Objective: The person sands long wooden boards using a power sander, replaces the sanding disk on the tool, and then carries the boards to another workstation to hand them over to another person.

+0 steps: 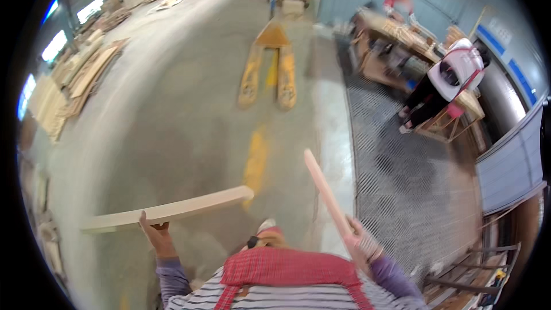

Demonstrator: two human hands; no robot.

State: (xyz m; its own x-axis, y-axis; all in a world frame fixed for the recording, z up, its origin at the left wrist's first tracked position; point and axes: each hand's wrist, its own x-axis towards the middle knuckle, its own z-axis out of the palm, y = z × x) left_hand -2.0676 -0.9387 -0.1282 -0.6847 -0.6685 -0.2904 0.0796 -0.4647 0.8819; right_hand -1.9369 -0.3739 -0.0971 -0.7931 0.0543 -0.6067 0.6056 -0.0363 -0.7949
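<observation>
A pale, slightly curved wooden piece [189,206] lies across my left hand [158,234], which grips it from below near its left part. My right hand [363,242] is wrapped around a second slim wooden piece [326,189], tilted with its far end pointing up and left. The two pieces are apart from each other, both held above the floor in front of my body. The fingers beneath the left piece are partly hidden. I wear a red checked apron [287,265] over a striped top.
A yellow pallet jack [272,37] stands ahead on the grey floor, its forks toward me. Stacked boards [86,74] line the left. On the right, two people [459,66] work at a wooden bench [396,30] beside a dark grated floor [390,195]. A rack [476,275] holds wood at lower right.
</observation>
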